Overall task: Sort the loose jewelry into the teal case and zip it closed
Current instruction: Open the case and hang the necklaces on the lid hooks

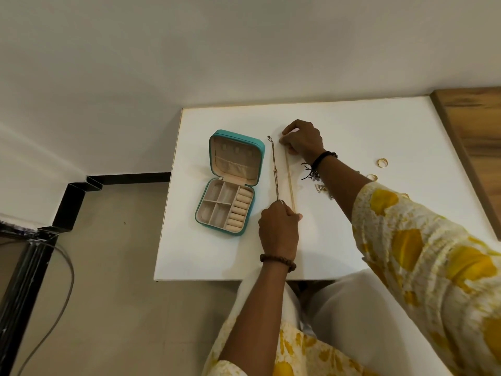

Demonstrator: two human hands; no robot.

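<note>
Necklace point(290, 180) is held taut, pinched by left hand point(279, 229) and right hand point(302, 139); it should be folded before being lowered into the open case point(230, 183).

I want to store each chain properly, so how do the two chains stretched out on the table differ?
The dark chain is thin with small links or beads; the light gold chain looks smoother and paler. The dark chain lies nearer the teal case, the gold one farther from it. The right hand holds the gold chain's far end, while the dark chain's far end lies free. Both lie straight, side by side, with near ends at the left hand.
</note>
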